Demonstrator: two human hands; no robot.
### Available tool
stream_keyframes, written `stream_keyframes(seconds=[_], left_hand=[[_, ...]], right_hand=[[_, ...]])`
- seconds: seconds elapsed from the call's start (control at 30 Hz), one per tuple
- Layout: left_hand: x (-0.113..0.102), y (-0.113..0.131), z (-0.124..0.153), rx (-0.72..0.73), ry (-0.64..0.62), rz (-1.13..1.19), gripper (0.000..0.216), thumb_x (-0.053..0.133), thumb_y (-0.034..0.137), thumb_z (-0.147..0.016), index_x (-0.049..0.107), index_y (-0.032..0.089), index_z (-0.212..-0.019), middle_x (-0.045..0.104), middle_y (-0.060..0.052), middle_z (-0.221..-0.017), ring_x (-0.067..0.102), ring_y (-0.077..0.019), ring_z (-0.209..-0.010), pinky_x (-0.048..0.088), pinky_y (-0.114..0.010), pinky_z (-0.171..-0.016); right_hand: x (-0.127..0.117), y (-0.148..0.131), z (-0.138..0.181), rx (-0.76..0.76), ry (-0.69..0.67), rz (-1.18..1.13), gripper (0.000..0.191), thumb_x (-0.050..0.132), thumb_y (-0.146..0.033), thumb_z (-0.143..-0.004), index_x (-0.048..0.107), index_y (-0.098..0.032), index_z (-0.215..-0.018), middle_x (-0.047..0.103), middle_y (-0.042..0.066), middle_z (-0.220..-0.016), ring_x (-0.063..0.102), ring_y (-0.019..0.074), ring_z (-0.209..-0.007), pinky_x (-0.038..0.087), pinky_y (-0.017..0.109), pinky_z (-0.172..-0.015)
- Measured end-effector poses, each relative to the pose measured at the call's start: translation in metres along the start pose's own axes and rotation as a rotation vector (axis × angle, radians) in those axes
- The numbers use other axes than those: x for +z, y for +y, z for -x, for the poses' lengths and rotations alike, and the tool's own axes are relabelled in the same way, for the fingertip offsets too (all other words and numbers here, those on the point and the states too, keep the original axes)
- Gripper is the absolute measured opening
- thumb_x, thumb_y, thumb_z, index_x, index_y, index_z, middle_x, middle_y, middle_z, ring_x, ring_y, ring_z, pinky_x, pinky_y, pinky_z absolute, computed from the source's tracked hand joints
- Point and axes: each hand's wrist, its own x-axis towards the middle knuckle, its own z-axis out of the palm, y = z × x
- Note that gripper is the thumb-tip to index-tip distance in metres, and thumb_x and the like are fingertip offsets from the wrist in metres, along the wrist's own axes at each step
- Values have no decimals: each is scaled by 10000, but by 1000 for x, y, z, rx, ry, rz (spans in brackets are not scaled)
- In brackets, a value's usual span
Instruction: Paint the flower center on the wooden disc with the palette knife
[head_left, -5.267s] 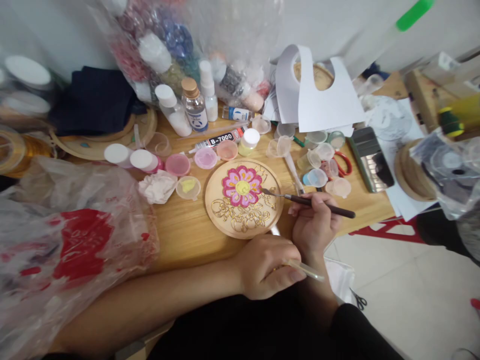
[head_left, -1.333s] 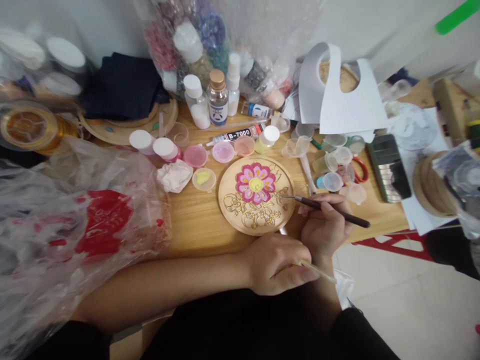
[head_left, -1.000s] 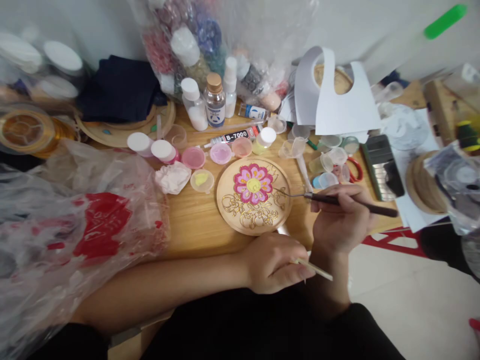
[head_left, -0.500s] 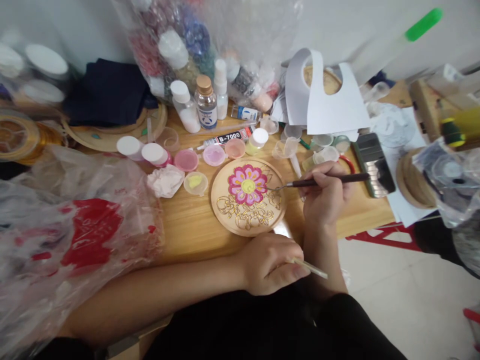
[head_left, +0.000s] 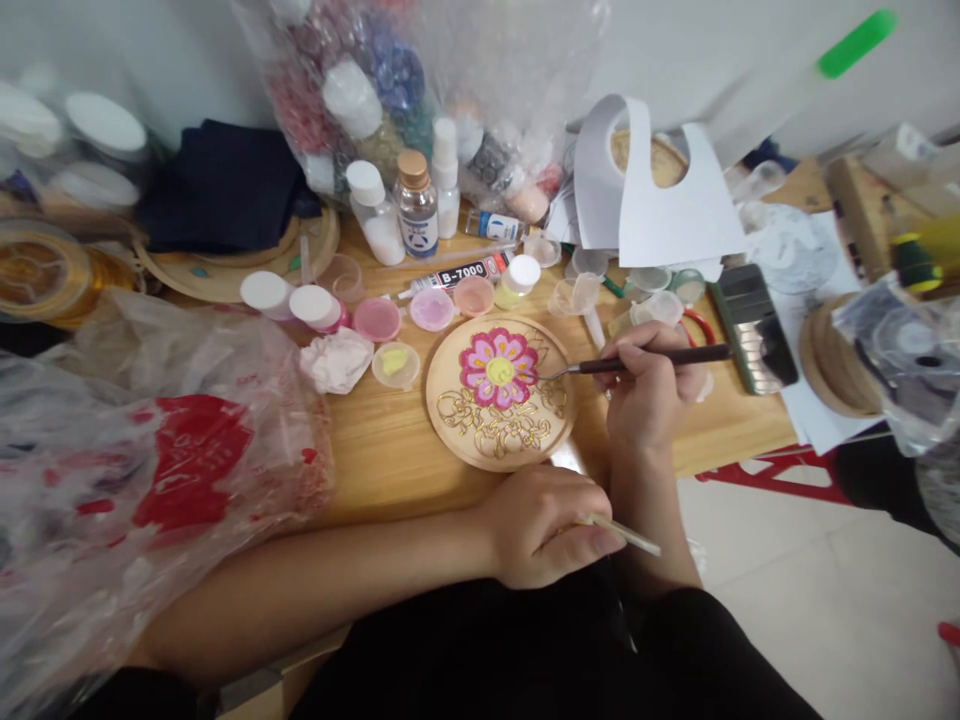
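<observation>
A round wooden disc (head_left: 459,436) lies on the wooden table (head_left: 382,460), painted with a pink flower with a yellow centre (head_left: 499,367) and gold outlines below it. My right hand (head_left: 646,398) grips a dark-handled tool (head_left: 652,358) whose thin metal tip reaches the disc's right edge beside the flower. My left hand (head_left: 545,525) rests closed at the table's near edge, pinching a thin pale stick (head_left: 624,536) that juts to the right.
Small paint cups (head_left: 395,365) in pink, yellow and orange, a crumpled tissue (head_left: 335,359), a B-7000 glue tube (head_left: 457,272), bottles (head_left: 416,204) and red scissors (head_left: 694,322) ring the disc. A big plastic bag (head_left: 150,440) fills the left. A phone (head_left: 746,328) lies right.
My right hand has lifted from the disc's lower right and moved up and back, the tool now lying nearly level with its tip at the flower's right side. The left hand stays put.
</observation>
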Motion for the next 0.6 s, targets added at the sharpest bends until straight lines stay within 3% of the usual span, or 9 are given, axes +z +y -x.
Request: stream_keyframes(seconds=[0.6], left_hand=[[0, 0, 0, 42, 23, -10, 694, 150, 623, -1033, 574, 155, -747, 587, -49, -644, 561, -155, -613, 440, -291, -621]], right_hand=[[0, 0, 0, -32, 14, -30, 165, 544, -153, -676, 592, -227, -537, 522, -66, -472, 404, 77, -356, 259, 245, -346]])
